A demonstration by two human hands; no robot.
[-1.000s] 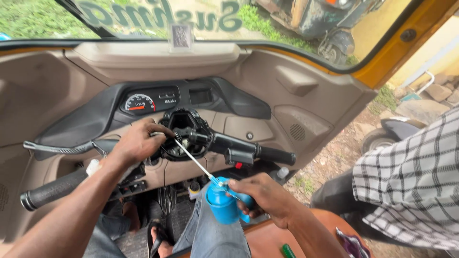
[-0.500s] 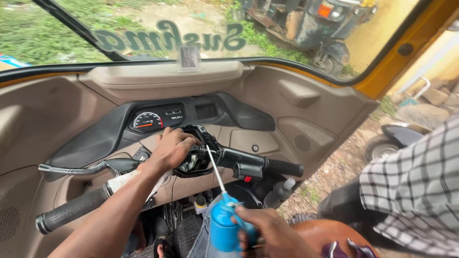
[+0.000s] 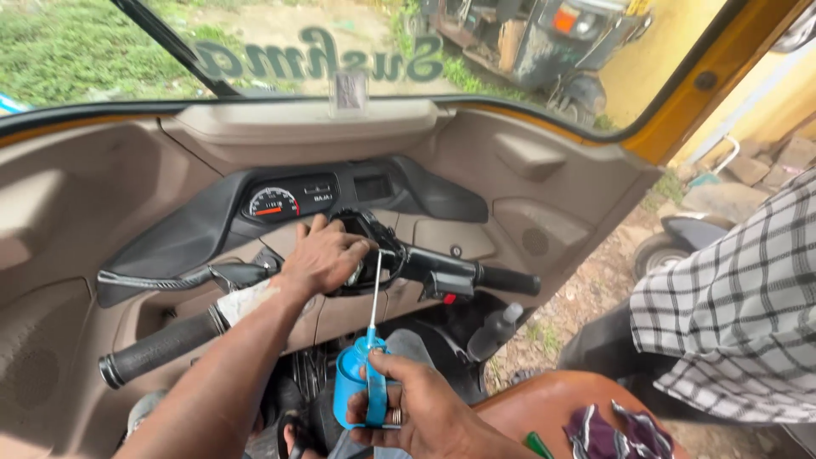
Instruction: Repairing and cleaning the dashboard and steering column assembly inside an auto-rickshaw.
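My right hand (image 3: pixel 425 408) is closed around the blue oil can (image 3: pixel 357 393), with the thumb on its pump lever, low in the view at about 6 o'clock. The can stands nearly upright, and its thin spout (image 3: pixel 375 289) runs almost straight up toward 12 o'clock. The tip ends just beside the fingers of my left hand (image 3: pixel 321 255), at the black hub (image 3: pixel 374 246) in the middle of the handlebar. So the long axis of the can points from the right hand to the left hand.

My left hand is nearer to the hub. It lies palm down over it, fingers curled on the part; I cannot tell if it really grips. The left forearm comes up from 7 o'clock, crossing the left grip (image 3: pixel 157 348).

The right grip (image 3: pixel 506 279) points to 3 o'clock. The speedometer (image 3: pixel 273 204) sits above, at 11 o'clock from the hub. At 4 o'clock another person in a checked shirt (image 3: pixel 731 314) stands outside, and a rag (image 3: pixel 612 432) lies on the brown seat (image 3: pixel 544 404).
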